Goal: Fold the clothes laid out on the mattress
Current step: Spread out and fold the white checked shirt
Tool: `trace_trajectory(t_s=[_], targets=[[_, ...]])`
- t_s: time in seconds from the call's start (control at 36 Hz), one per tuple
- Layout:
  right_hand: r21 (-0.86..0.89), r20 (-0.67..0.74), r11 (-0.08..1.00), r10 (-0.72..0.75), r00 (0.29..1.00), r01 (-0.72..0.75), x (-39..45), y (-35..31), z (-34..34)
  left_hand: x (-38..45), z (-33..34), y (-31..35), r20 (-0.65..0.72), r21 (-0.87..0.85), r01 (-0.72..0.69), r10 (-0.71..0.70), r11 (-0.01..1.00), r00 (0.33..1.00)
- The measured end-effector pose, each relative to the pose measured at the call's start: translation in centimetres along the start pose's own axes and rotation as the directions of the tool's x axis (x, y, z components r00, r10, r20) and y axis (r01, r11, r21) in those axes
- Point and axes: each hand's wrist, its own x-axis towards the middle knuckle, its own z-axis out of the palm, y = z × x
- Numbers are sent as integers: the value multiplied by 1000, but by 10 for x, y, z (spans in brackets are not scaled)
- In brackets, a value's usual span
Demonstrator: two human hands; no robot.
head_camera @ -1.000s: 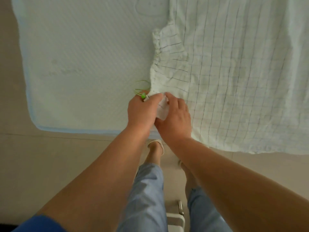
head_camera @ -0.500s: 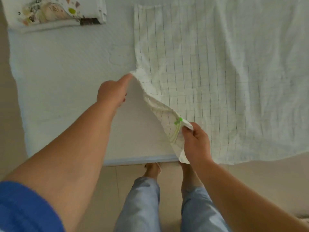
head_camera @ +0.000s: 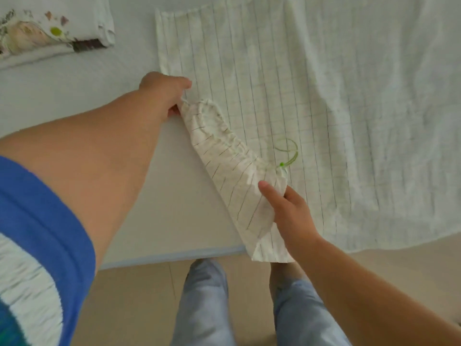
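Note:
A white garment with a thin dark grid (head_camera: pixel 287 78) lies spread over the right half of the pale mattress (head_camera: pixel 74 96). Its left edge is turned over onto itself as a diagonal band ending in a gathered hem (head_camera: pixel 224 146). My left hand (head_camera: pixel 164 96) pinches the upper end of that band. My right hand (head_camera: pixel 287 211) grips the lower end, thumb on top, close to the mattress's near edge. A green cord with a small bead (head_camera: pixel 287 156) lies on the cloth just beyond my right hand.
A folded white garment with a colourful print (head_camera: pixel 50 36) sits at the far left of the mattress. The mattress's blue-trimmed near edge (head_camera: pixel 174 253) runs above a tan floor (head_camera: pixel 129 295). My legs in light jeans (head_camera: pixel 204 303) stand against that edge.
Both hands were bunched together on the garment's corner, then moved apart. The edge they lifted has now swung right and lies folded onto the garment. The view has shifted towards the far side.

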Motion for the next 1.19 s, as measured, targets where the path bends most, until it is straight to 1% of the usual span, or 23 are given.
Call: trace_trajectory(t_s=[0.08,0.11,0.14,0.17,0.19,0.25,0.31,0.33,0.42,0.5,0.61,0.69,0.78,0.86,0.92,0.97,1.03,1.08,1.14,1.19], targets=[[122,40,977,171,984,-175,9,-6,5,9,2,1,-24,-20,-30,29,999,999],[135,26,969,207,978,-209,11,-8,5,11,3,1,-24,-24,-43,43,999,999],[112,-17,971,214,977,-211,11,-9,6,12,3,1,-30,-5,-69,69,998,997],[44,-77,983,180,981,-177,10,-9,7,12,4,1,-46,33,-114,116,993,992],[-48,-141,991,113,983,-121,6,-9,8,12,4,2,-60,71,-169,174,983,983],[-195,-238,980,-96,966,49,-5,-8,7,9,3,3,-62,106,-263,270,959,961],[-206,-271,954,-271,923,220,-19,-4,4,3,2,8,-44,96,-305,310,948,950],[-189,-289,942,-322,902,276,-25,-2,1,-1,3,12,-33,58,-311,314,949,949],[-138,-357,930,-367,859,341,-39,1,-13,-19,10,33,29,-79,-333,336,940,941],[-4,-421,924,-348,838,382,-48,-3,-30,-41,28,59,89,-119,-396,407,911,909],[166,-489,880,-318,812,445,-50,-11,-58,-68,66,91,168,-128,-442,459,888,873],[218,-565,885,-229,793,411,-42,-8,-85,-81,100,106,189,-103,-462,474,881,860],[281,-605,887,-134,785,367,-29,1,-113,-84,137,112,216,-18,-501,493,865,843],[313,-554,895,-99,826,317,-14,10,-136,-80,171,111,226,89,-520,491,850,841],[313,-515,916,-59,855,251,-3,18,-148,-76,189,108,230,175,-528,486,831,843],[290,-510,940,-8,860,181,6,27,-158,-72,202,104,234,225,-526,478,820,847],[282,-514,951,37,857,128,12,35,-165,-69,211,101,218,241,-515,471,822,855],[265,-510,959,55,858,96,14,41,-169,-70,214,97,193,251,-531,496,809,847],[228,-503,971,54,862,72,11,45,-171,-75,213,94,171,228,-581,555,781,814],[204,-521,977,50,852,68,5,50,-170,-80,211,93,139,189,-641,625,744,768]])
